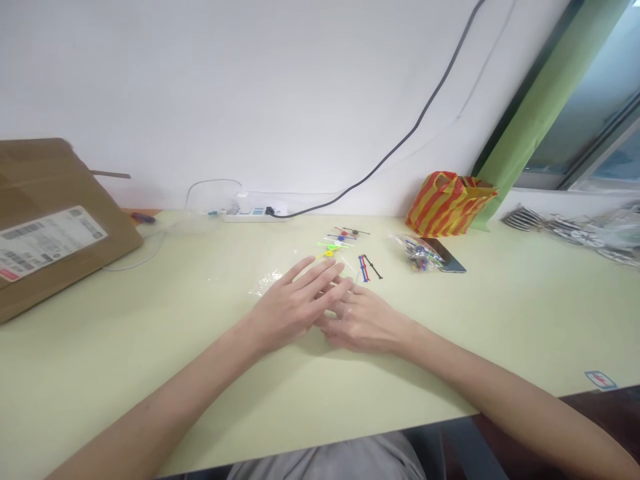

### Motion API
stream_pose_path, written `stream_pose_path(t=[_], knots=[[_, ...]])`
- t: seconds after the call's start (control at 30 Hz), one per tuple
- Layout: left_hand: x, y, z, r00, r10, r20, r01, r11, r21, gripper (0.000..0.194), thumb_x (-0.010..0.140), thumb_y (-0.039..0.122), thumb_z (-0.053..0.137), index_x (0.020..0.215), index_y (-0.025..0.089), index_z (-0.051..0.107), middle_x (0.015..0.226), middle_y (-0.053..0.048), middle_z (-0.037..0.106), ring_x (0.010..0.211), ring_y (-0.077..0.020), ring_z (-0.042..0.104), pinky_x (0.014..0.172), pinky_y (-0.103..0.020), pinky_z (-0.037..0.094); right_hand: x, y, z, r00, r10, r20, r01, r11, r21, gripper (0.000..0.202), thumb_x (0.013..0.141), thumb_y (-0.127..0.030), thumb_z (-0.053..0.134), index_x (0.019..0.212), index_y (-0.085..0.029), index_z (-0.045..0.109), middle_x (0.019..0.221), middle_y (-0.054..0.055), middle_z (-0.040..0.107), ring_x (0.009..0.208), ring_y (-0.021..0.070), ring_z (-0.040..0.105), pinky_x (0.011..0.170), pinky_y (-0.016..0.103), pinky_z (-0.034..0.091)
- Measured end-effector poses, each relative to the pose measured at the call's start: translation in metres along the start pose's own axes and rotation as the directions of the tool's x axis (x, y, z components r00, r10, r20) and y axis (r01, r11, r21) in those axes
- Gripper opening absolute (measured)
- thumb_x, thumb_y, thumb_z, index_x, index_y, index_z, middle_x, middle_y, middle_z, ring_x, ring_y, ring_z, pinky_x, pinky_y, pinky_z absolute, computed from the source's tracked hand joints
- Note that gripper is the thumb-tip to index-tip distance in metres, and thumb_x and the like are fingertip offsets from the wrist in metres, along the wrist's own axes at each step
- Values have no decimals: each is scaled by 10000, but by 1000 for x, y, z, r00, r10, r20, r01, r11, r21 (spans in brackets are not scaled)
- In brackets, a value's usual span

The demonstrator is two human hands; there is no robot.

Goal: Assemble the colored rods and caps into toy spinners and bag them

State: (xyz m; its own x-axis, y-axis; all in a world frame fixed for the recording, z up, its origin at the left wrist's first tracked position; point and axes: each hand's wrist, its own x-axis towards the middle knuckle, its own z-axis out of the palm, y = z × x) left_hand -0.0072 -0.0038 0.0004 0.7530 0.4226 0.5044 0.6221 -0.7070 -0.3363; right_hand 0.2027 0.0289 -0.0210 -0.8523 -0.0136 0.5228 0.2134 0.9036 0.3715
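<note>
My left hand (293,310) lies over the fingertips of my right hand (367,321), its fingers stretched out and slightly apart. The right hand's fingers bend in under the left and are largely covered, so whether anything is between them cannot be seen. Just beyond the fingers are small coloured plastic spinner-like pieces: a yellow one (329,253), a blue one (341,238) and a red one (344,233). To the right of these lie thin sticks, among them a black stick (373,267) and a blue stick (363,269). A crinkled clear plastic bag (265,283) is left of my left hand.
A clear bag of small parts (420,255) rests against a dark phone (445,255). Behind stands a red-and-yellow striped bag (447,203). A cardboard box (55,220) occupies the left side. By the wall sits a power strip (247,215) with a black cable (395,150).
</note>
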Motion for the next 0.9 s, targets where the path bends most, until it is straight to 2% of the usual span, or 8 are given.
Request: stream_pose_path(t=[0.2, 0.37, 0.5, 0.63, 0.7, 0.77, 0.83, 0.9], knots=[[-2, -6, -6, 996, -52, 70, 59, 993, -98, 762, 798, 35, 539, 1525, 212, 394, 1611, -130, 404, 1506, -313, 354, 1243, -539, 280, 3, -2, -7, 996, 16, 88, -17, 1000, 17, 323, 947, -180, 574, 1266, -192, 625, 1221, 121, 695, 1236, 271, 606, 1118, 488, 428], [-4, -18, -12, 991, -77, 111, 91, 989, -120, 863, 771, 86, 651, 1560, 241, 337, 1599, -148, 398, 1537, -359, 261, 1248, -582, 220, 18, 3, -9, 993, -67, 95, 72, 996, -43, 306, 963, -124, 503, 1242, -164, 624, 1199, 121, 704, 1241, 254, 603, 1124, 490, 436], [-11, -34, -12, 994, -104, 45, 108, 987, -116, 888, 804, 160, 671, 1585, 246, 257, 1369, -139, 577, 1463, -345, 378, 1235, -577, 236, 37, 14, -11, 980, -183, 82, 192, 974, -120, 277, 976, -110, 473, 1191, -160, 640, 1270, 112, 689, 1302, 247, 563, 1143, 490, 431], [-23, -55, -2, 980, -188, -70, 184, 981, -63, 892, 861, 240, 655, 1610, 281, 173, 1293, -128, 587, 1261, -310, 549, 1154, -548, 353, 41, 52, -7, 952, -297, -75, 290, 953, -85, 170, 986, -197, 495, 978, -237, 660, 1133, 64, 718, 1156, 209, 624, 1050, 433, 505], [-28, -65, 4, 964, -241, -115, 238, 971, -34, 861, 875, 246, 645, 1607, 279, 193, 1235, -124, 604, 1182, -308, 577, 1078, -524, 421, 36, 86, -2, 972, -163, -171, 161, 987, -26, 193, 983, -248, 504, 838, -267, 631, 890, 48, 696, 922, 208, 642, 897, 414, 540], [-33, -70, 8, 947, -295, -131, 291, 956, -47, 853, 865, 248, 653, 1600, 278, 222, 1229, -123, 609, 1157, -312, 582, 1046, -516, 436, 29, 126, 7, 959, 177, -221, -180, 984, 6, 210, 975, -232, 489, 812, -248, 621, 805, 69, 651, 857, 236, 610, 853, 443, 508], [-34, -71, 9, 922, -364, -132, 355, 931, -87, 861, 849, 256, 665, 1594, 273, 234, 1235, -122, 607, 1156, -312, 585, 1045, -516, 433, 21, 164, 18, 837, 525, -151, -535, 844, -30, 211, 975, -225, 457, 875, -208, 642, 891, 117, 657, 960, 275, 589, 913, 464, 464], [-34, -69, 8, 888, -439, -135, 422, 896, -139, 866, 843, 272, 673, 1590, 270, 235, 1221, -114, 608, 1147, -306, 594, 1045, -509, 431, 10, 194, 32, 598, 796, 99, -787, 606, -120, 237, 963, -204, 457, 1095, -183, 653, 1120, 148, 665, 1129, 290, 544, 987, 438, 425]])
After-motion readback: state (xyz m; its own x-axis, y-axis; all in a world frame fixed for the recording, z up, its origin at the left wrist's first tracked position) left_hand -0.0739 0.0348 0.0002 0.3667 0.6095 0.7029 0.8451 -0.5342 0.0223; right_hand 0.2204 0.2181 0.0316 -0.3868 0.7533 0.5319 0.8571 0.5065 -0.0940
